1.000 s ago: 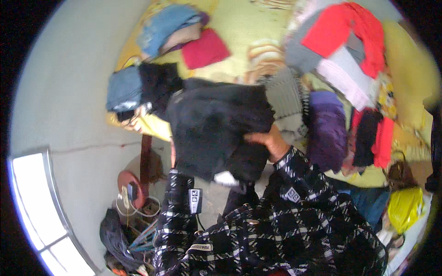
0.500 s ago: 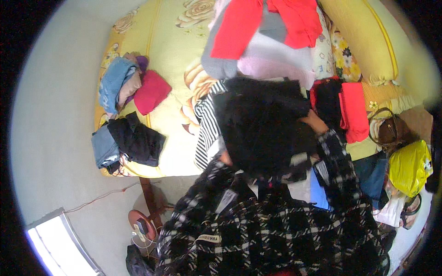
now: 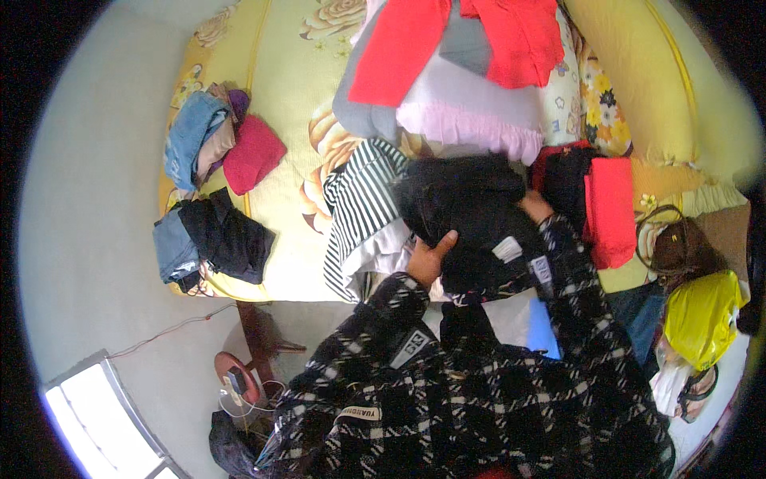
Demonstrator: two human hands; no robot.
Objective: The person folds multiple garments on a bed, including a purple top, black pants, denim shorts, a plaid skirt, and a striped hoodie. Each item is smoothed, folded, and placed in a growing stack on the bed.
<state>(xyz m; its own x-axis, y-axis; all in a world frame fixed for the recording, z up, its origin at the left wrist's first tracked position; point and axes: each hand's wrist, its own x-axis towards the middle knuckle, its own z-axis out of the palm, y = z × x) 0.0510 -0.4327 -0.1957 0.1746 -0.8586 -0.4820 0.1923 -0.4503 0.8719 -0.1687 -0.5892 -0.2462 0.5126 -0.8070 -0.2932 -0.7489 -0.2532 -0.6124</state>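
Both hands hold a black garment, bunched into a rough square above the near edge of the bed; its kind does not show. My left hand grips its near left side, thumb on top and fingers hidden underneath. On its right edge my right hand is closed, partly covered by the cloth and my checked sleeve. A white label shows on the garment's near part. Just left of it, a black-and-white striped garment lies on the bed, partly beneath the black one.
Folded jeans, a crimson cloth and black clothing lie on the bed's left. Red garments lie over a pink-edged cloth at the back. Right are a folded red cloth, a brown handbag and a yellow bag.
The black garment has become more compact, uncovering more of the striped garment. My left hand has moved right and farther from me, and its thumb now shows on the cloth.
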